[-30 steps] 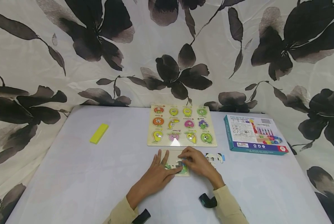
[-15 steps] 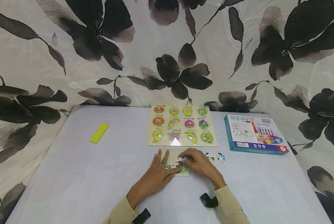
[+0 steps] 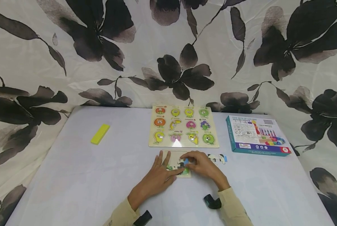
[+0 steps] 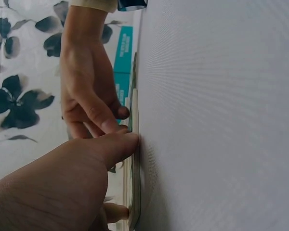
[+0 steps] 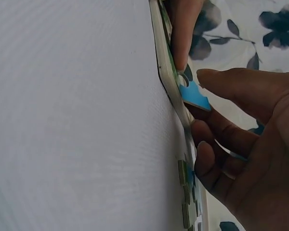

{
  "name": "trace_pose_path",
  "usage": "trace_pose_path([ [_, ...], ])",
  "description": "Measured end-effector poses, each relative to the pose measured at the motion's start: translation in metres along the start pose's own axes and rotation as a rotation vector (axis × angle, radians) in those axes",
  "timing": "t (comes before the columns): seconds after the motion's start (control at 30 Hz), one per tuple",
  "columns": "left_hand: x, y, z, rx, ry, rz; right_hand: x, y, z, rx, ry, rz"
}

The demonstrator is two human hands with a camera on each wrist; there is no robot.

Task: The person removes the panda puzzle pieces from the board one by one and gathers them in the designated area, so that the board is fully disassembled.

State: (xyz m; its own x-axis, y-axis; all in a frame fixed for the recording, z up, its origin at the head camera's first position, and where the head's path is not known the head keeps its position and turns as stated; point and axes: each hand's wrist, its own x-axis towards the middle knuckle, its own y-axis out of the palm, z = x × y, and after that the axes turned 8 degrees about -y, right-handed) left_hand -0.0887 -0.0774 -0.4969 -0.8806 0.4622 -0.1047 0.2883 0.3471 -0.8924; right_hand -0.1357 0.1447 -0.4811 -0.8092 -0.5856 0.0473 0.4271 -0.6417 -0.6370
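A small wooden puzzle board (image 3: 172, 158) lies on the table, with green pieces along its near side. My left hand (image 3: 154, 181) rests on it, fingers spread straight, the thumb stretched across the near pieces. In the right wrist view a blue-edged jigsaw puzzle piece (image 5: 195, 95) sits tilted over the board's edge. My right hand (image 3: 204, 165) pinches this piece between thumb and forefinger, its other fingers loosely curled. Right of the board lie loose panda puzzle pieces (image 3: 222, 159), partly hidden by the right hand. Seen from the left wrist, both hands meet at the board's edge.
Behind the small board lies a larger fruit puzzle board (image 3: 183, 127). A boxed bead set (image 3: 257, 135) stands at the right, and a yellow block (image 3: 100, 134) lies at the left. A floral cloth (image 3: 168, 47) hangs behind the white table (image 3: 81, 175).
My right hand has shifted slightly to the right and toward me, while the piece it holds shows more of its blue on the board. The left hand stays in place.
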Motion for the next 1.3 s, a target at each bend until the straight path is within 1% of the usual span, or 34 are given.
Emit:
trace_pose_path([
  [0.3,0.0000,0.0034,0.0011,-0.011,-0.006,0.006,-0.0018,0.0008,0.0017,0.015,0.007,0.007],
  [0.57,-0.0008,0.0022,0.0009,-0.017,-0.003,0.007,-0.0041,-0.0015,-0.0005,-0.002,0.013,-0.007],
  [0.77,-0.0003,0.0017,0.0013,-0.015,-0.004,0.002,-0.0043,-0.0019,-0.0012,0.024,0.006,0.010],
  [0.9,0.0007,0.0027,0.0024,-0.012,-0.002,0.000,-0.0033,-0.0006,-0.0011,0.001,-0.011,0.015],
  [1.1,0.0004,0.0031,0.0025,-0.016,0.001,-0.005,-0.0018,0.0017,-0.0007,-0.045,0.006,0.017],
  [1.3,0.0003,0.0023,0.0014,-0.016,-0.006,-0.003,-0.0019,0.0022,-0.0011,-0.039,0.017,0.008],
])
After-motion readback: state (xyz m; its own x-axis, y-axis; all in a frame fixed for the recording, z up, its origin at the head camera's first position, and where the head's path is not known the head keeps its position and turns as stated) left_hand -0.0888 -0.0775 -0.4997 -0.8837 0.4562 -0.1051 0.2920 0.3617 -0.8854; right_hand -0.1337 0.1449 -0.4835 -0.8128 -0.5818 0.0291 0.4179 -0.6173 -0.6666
